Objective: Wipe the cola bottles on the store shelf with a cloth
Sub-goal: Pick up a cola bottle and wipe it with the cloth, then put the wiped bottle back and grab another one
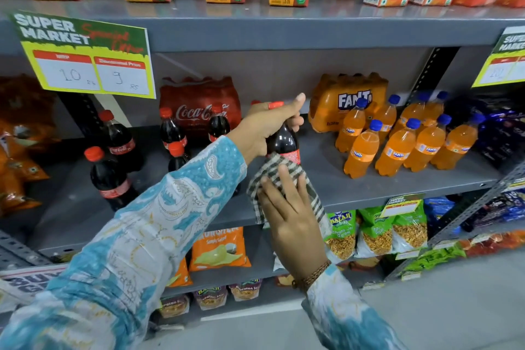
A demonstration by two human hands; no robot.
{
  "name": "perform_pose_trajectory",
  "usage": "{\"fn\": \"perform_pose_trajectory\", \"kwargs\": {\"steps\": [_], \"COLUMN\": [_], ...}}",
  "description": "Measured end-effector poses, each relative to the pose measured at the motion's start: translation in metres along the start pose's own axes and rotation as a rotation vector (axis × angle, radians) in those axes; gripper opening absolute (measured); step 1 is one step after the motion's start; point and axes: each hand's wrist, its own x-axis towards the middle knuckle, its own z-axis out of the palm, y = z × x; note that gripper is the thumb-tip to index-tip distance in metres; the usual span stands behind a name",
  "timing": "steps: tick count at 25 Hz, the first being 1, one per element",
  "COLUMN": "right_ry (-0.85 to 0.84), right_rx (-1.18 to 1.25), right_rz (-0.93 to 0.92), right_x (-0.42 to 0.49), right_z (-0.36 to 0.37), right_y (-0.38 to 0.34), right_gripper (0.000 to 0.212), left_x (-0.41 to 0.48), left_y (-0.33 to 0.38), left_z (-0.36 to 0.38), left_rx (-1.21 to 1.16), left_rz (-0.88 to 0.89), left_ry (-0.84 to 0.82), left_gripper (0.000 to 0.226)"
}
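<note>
- Cloth (287, 179): striped, wrapped round the lower body of the held bottle (284, 142); right hand (292, 216) presses it flat, fingers spread over the fabric, likely for wide wiping contact.
- Left hand (267, 128): clamped round the bottle's neck just under the red cap, thumb up; looks like a steadying hold against the rubbing.
- Bottle: upright, just in front of the shelf (369, 187) edge, dark cola, red label partly covered by cloth.
- Other colas (110, 176) stand on the shelf to the left; Fanta bottles (397, 148) to the right.
- Behind: Coca-Cola multipack (199, 105) at the shelf back.
</note>
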Motion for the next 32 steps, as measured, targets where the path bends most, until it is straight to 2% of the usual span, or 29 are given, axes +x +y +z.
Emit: {"fn": "perform_pose_trajectory", "kwargs": {"steps": [4, 6, 9, 11, 14, 15, 19, 23, 32], "right_ry": [-0.058, -0.040, 0.107, 0.168, 0.078, 0.020, -0.069, 0.006, 0.120], "right_rx": [0.029, 0.091, 0.159, 0.171, 0.174, 0.167, 0.262, 0.337, 0.330], "right_rz": [-0.006, 0.002, 0.060, 0.112, 0.030, -0.002, 0.011, 0.020, 0.029], "right_x": [-0.022, -0.029, -0.001, 0.028, 0.017, -0.002, -0.046, -0.036, -0.038], "right_z": [0.000, -0.010, -0.027, -0.025, -0.005, 0.001, 0.006, -0.008, -0.004], "right_y": [0.010, 0.010, 0.017, 0.031, 0.043, 0.040, 0.028, 0.029, 0.033], "right_gripper": [0.053, 0.052, 0.029, 0.029, 0.045, 0.043, 0.036, 0.039, 0.029], "left_x": [0.007, 0.015, 0.019, 0.015, 0.018, 0.020, 0.026, 0.033, 0.047], "left_y": [-0.003, -0.003, -0.003, -0.004, -0.003, -0.004, -0.018, -0.046, -0.088], "left_z": [0.006, 0.004, 0.005, 0.011, 0.014, 0.012, 0.002, -0.001, -0.017], "left_rx": [-0.034, -0.033, -0.028, -0.025, -0.028, -0.021, 0.111, 0.281, 0.405], "left_rz": [-0.091, -0.070, -0.034, -0.040, 0.019, 0.049, 0.137, 0.230, 0.198], "left_ry": [0.059, 0.093, 0.038, -0.029, -0.008, 0.010, 0.047, 0.085, 0.168], "left_gripper": [0.031, 0.030, 0.030, 0.029, 0.028, 0.028, 0.022, 0.017, 0.018]}}
